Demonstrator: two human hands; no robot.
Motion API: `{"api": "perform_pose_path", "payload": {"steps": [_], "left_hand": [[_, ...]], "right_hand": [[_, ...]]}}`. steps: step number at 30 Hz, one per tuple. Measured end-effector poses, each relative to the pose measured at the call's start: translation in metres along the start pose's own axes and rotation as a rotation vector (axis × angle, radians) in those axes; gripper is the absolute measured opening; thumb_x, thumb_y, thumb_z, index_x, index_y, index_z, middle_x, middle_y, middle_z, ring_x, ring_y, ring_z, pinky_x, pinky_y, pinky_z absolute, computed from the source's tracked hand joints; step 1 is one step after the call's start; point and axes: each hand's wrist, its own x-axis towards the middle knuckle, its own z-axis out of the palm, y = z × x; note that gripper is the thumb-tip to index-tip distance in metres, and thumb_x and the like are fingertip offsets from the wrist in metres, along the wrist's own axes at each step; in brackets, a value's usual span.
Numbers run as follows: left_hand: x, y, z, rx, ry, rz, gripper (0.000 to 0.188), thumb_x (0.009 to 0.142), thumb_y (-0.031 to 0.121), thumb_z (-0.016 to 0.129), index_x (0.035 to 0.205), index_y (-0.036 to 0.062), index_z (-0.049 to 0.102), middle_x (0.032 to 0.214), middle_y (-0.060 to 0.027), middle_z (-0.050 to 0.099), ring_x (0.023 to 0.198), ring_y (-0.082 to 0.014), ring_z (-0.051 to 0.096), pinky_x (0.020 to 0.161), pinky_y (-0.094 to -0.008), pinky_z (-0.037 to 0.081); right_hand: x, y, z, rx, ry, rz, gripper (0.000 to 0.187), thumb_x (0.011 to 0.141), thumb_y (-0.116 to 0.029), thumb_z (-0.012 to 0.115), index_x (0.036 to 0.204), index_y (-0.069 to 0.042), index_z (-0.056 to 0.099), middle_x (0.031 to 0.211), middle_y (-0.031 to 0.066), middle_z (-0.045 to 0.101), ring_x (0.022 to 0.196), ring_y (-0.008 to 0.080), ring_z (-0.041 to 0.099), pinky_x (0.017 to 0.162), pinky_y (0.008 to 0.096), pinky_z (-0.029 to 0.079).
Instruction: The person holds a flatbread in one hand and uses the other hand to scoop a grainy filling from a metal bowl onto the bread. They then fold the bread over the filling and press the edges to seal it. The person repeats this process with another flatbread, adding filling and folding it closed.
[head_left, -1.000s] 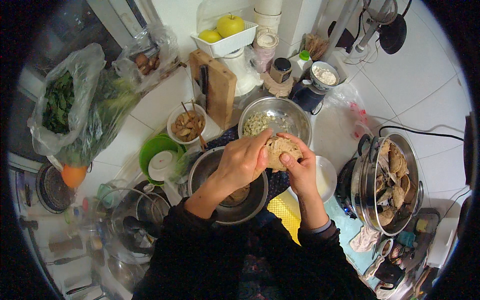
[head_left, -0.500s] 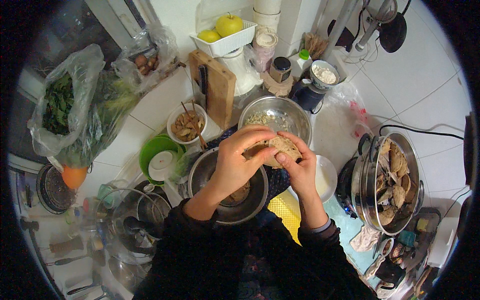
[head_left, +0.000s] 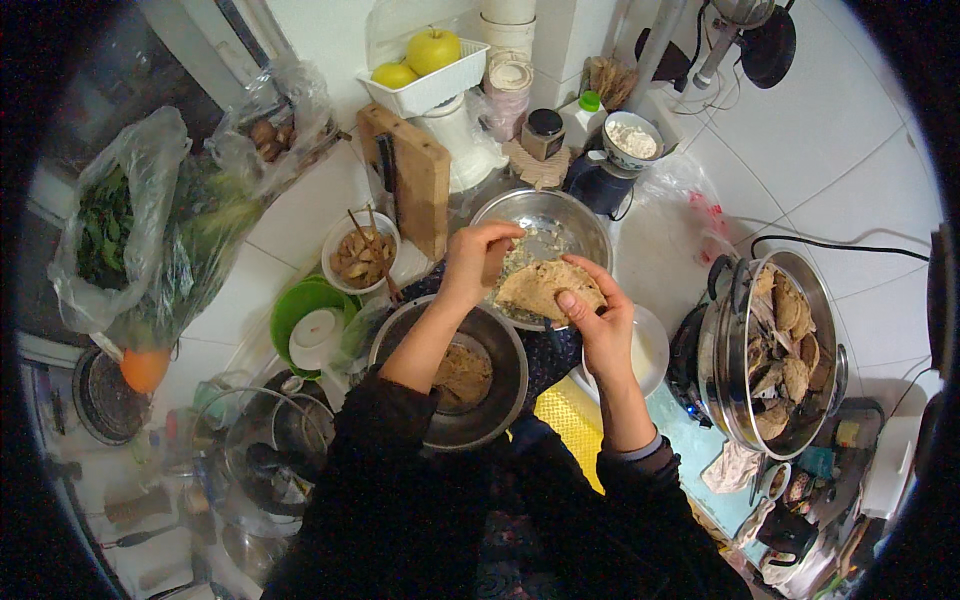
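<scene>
A tan, speckled half-moon dumpling [head_left: 548, 290] rests in my right hand [head_left: 606, 325], with the thumb across its front and the fingers behind. My left hand [head_left: 476, 262] is off it, fingers loosely bent and apart, over the left rim of a steel bowl [head_left: 604, 222] with pale chopped filling [head_left: 545, 246]. Below my left forearm stands a darker metal bowl [head_left: 518, 398] holding a brown lump of dough [head_left: 463, 377]. Behind my right wrist, a white bowl [head_left: 652, 348] with pale liquid is partly covered.
At right, a steel steamer pot [head_left: 842, 385] holds several tan folded pieces. On the left are a green container [head_left: 290, 318], a white bowl of brown pieces [head_left: 335, 262] with chopsticks, and hanging plastic bags [head_left: 165, 230]. A wooden board [head_left: 428, 190] stands at the back.
My left hand has let go of the dumpling and moved up and left, toward the filling bowl. The right hand still holds the dumpling, now seen more fully. The whole view has shifted slightly.
</scene>
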Motion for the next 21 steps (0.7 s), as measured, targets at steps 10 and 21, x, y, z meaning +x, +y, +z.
{"api": "perform_pose_path", "payload": {"steps": [10,21], "left_hand": [[0.017,-0.055,0.030,0.248,-0.222,0.038,0.025,0.073,0.012,0.065,0.097,0.0082,0.065,0.098,-0.0097,0.064,0.082,-0.0153,0.062,0.070,-0.0285,0.049],[-0.016,0.037,0.002,-0.669,-0.325,-0.167,0.028,0.087,0.015,0.054,0.109,-0.0021,0.058,0.110,-0.0110,0.059,0.100,-0.0152,0.055,0.090,-0.0289,0.041]], "right_hand": [[0.001,0.011,-0.009,0.019,0.039,0.041,0.040,0.076,-0.013,0.068,0.111,-0.001,0.055,0.101,0.0072,0.060,0.092,0.0145,0.056,0.082,0.0267,0.044],[0.001,0.010,-0.011,0.047,0.032,0.039,0.041,0.076,-0.014,0.069,0.112,-0.001,0.055,0.102,0.0072,0.060,0.093,0.0142,0.056,0.082,0.0269,0.044]]}}
